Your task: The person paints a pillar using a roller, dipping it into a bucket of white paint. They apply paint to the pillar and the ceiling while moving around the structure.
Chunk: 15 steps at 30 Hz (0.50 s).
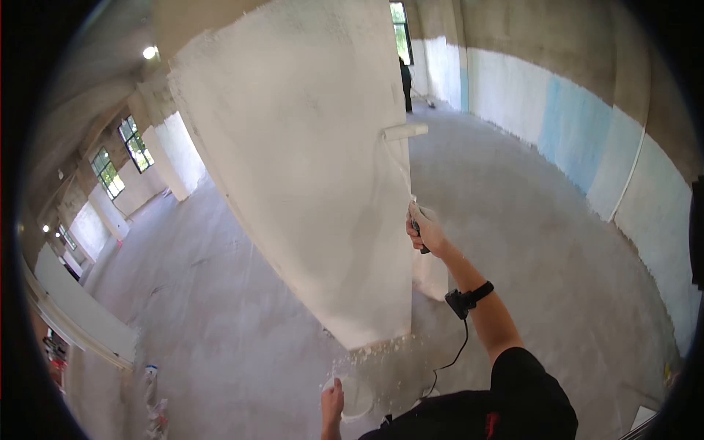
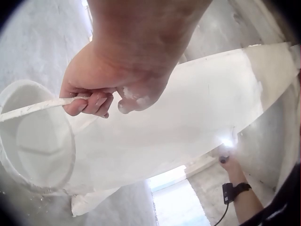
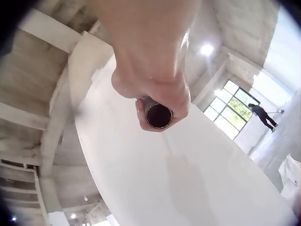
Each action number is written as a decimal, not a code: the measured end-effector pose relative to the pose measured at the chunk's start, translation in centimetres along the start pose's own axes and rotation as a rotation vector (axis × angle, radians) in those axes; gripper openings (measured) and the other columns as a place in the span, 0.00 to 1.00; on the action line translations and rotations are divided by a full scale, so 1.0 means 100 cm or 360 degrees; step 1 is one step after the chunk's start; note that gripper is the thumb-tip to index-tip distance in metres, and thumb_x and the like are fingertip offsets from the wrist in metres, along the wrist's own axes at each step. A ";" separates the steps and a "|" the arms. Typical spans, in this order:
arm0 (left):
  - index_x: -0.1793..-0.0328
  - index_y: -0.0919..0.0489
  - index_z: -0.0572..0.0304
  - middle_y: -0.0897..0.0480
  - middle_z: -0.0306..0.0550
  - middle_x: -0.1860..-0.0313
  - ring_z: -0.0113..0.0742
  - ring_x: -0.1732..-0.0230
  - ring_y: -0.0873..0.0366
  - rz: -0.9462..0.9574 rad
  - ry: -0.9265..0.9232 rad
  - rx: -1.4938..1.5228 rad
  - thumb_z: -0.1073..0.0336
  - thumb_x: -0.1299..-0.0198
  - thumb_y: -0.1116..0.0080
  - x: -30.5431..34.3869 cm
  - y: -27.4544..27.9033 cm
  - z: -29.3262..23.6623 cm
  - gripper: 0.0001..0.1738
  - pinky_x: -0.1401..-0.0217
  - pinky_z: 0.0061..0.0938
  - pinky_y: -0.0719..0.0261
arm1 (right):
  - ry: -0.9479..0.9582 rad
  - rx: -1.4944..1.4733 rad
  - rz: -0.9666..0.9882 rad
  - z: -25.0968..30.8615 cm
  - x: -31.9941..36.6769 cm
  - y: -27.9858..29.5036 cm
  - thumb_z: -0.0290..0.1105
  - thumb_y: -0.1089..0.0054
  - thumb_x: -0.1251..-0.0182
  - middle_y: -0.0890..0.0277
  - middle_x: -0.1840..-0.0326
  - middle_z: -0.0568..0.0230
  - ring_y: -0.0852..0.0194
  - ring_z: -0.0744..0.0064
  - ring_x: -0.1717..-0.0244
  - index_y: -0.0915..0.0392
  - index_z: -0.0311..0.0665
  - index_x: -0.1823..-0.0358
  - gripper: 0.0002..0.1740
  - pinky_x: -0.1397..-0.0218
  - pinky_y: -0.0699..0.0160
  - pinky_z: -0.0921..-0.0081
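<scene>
My right hand (image 1: 429,231) grips the dark handle of a paint roller (image 1: 405,131). The white sleeve of the roller lies level at the right edge of a wide, white-coated pillar (image 1: 308,161), overlapping it in the head view. In the right wrist view, the handle's hollow round end (image 3: 159,116) pokes out of the curled fingers. Low in front of my body, my left hand (image 2: 113,80) holds the strap-like handle (image 2: 37,108) of a white bucket (image 2: 71,157). Pale paint (image 2: 44,146) shows inside it.
White splatter dots the grey concrete floor (image 1: 513,220) around the pillar's foot. A half-painted wall (image 1: 506,81) with a light blue patch curves along the right. Another person (image 3: 263,116) stands by a window holding a long pole. Litter (image 1: 156,411) lies at lower left.
</scene>
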State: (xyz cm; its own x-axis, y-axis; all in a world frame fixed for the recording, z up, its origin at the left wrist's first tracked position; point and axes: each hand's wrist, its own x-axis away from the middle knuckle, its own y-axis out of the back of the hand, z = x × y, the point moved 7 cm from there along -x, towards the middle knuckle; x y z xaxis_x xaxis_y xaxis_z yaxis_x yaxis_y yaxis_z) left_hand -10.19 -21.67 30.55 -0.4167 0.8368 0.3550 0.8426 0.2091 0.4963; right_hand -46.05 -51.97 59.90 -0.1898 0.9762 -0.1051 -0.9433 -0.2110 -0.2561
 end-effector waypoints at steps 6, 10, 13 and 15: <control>0.79 0.28 0.61 0.32 0.36 0.85 0.25 0.84 0.36 0.0025 0.0095 0.0089 0.38 0.34 0.53 0.016 0.006 -0.013 0.33 0.81 0.26 0.39 | -0.0273 -0.0085 -0.0082 -0.115 0.037 0.014 0.54 0.59 0.26 0.44 0.86 0.73 0.52 0.83 0.93 0.37 0.43 0.70 0.23 0.91 0.48 0.81; 0.76 0.27 0.62 0.33 0.34 0.84 0.23 0.84 0.37 0.0046 0.0193 0.0172 0.39 0.34 0.52 0.024 0.004 -0.025 0.32 0.82 0.22 0.40 | -0.0476 -0.0114 -0.0067 -0.183 0.058 0.024 0.53 0.60 0.26 0.45 0.87 0.74 0.53 0.83 0.93 0.37 0.43 0.73 0.24 0.91 0.49 0.80; 0.75 0.26 0.63 0.34 0.34 0.84 0.23 0.84 0.37 0.0027 0.0181 0.0144 0.39 0.35 0.52 0.029 0.003 -0.032 0.32 0.82 0.21 0.39 | -0.0528 -0.0110 -0.0071 -0.218 0.075 0.029 0.53 0.61 0.25 0.45 0.87 0.74 0.53 0.83 0.93 0.38 0.42 0.75 0.25 0.91 0.49 0.80; 0.75 0.26 0.63 0.33 0.34 0.83 0.23 0.84 0.37 0.0029 0.0200 0.0139 0.38 0.35 0.51 0.032 0.002 -0.038 0.32 0.81 0.21 0.39 | -0.0579 -0.0105 -0.0068 -0.239 0.082 0.034 0.52 0.61 0.25 0.45 0.87 0.75 0.54 0.83 0.93 0.38 0.43 0.76 0.25 0.91 0.49 0.80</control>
State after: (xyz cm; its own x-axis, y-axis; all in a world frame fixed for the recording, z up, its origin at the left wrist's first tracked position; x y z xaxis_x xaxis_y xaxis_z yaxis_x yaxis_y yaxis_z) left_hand -12.63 -20.85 34.77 -0.4356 0.7721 0.4626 0.8748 0.2421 0.4197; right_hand -44.28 -45.86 35.23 -0.2460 0.9358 0.2524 -0.9351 -0.1607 -0.3157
